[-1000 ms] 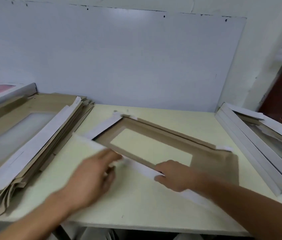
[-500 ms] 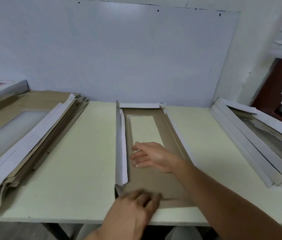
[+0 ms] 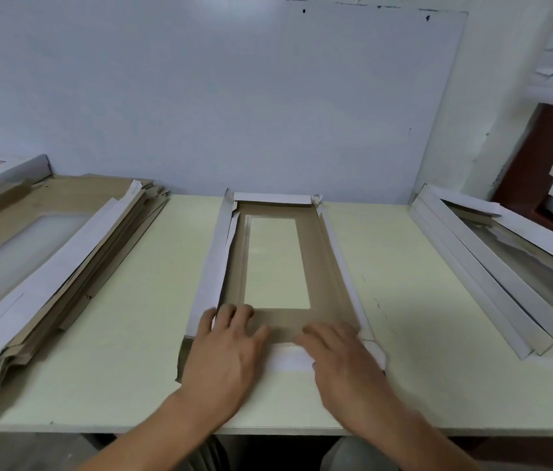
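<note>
A flat brown cardboard blank [image 3: 314, 260] with a rectangular window cut-out and white side flaps lies lengthwise on the pale table [image 3: 132, 334], its far end at the wall. My left hand [image 3: 224, 351] rests flat on its near left corner, fingers spread and straight. My right hand [image 3: 339, 358] presses flat on the near white flap [image 3: 288, 358], which is folded over the brown bottom edge. Neither hand grips anything.
A thick stack of flat windowed cardboard blanks [image 3: 30, 266] fills the table's left side. Folded white boxes [image 3: 506, 266] lie at the right edge. A white board [image 3: 234, 96] leans against the wall behind. A dark red shelf [image 3: 540, 164] with paper stands far right.
The blank was turned from a diagonal lie to lengthwise, pointing at the wall. Both hands then came down onto its near end, and the near white flap is now folded over.
</note>
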### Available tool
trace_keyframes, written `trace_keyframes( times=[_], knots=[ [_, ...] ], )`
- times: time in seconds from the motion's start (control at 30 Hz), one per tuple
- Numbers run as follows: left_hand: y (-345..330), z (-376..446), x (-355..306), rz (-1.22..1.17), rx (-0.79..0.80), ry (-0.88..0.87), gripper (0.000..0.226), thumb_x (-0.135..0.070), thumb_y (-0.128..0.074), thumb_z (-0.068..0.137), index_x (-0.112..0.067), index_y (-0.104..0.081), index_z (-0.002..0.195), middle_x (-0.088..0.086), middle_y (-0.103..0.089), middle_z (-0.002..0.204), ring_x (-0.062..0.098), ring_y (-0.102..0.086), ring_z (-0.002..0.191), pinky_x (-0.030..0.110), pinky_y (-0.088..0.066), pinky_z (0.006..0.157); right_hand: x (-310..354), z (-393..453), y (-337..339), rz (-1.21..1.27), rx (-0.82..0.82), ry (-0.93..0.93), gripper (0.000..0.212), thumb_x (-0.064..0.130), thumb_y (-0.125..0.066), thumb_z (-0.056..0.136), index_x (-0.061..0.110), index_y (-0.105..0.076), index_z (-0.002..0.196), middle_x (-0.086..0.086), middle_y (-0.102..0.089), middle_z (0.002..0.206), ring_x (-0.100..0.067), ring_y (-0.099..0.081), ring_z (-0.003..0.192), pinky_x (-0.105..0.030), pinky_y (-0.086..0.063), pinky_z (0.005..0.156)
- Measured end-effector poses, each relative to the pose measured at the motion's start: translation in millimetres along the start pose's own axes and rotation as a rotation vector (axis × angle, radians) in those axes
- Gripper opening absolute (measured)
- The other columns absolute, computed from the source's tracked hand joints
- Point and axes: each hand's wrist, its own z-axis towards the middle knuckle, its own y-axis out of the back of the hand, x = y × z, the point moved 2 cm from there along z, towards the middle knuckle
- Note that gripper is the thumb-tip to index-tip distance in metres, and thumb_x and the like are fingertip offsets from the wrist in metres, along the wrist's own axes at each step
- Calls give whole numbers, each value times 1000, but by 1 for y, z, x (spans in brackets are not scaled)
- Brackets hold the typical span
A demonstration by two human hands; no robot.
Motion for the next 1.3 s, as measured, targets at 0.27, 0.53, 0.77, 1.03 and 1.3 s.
trace_keyframes(
  times=[0.27,0.53,0.77,1.03,1.3],
  knots=[
    [-19,-21,-21,-79,203,-207,47,-24,-60,84,-3,-65,126,16,-59,136,29,-59,123,39,-50,100,44,-20,-27,-158,169,-43,69,59,-36,86,14,-70,126,-2,-64,136,-15,-59,127,-32,-38,102],
    [-12,-43,-2,127,130,-130,66,-44,-28,100,4,-72,109,22,-69,115,32,-68,107,52,-32,103,19,-30,-4,-234,239,-163,103,75,-2,86,2,-32,153,-15,-17,162,-24,-23,151,-36,-5,122],
    [13,-23,21,90,306,-164,41,-32,-28,94,-16,-66,93,2,-61,97,25,-57,88,39,-54,78,2,-21,-1,-103,276,-159,66,53,-27,103,13,-25,156,-5,-31,159,-23,-25,147,-33,-14,121],
    [12,-14,35,48,236,-238,20,-7,-44,84,-15,-60,92,1,-59,78,24,-54,64,35,-49,52,9,24,-11,-41,22,31,15,25,-57,100,18,-70,98,3,-62,95,-19,-58,93,-31,-50,80],
    [6,-1,7,18,33,-71,24,-11,-58,76,-10,-69,98,5,-68,85,28,-63,74,38,-55,70,-6,52,-19,9,154,-83,49,23,-41,102,40,-35,148,3,-58,116,-23,-56,103,-31,-35,76]
  ],
)
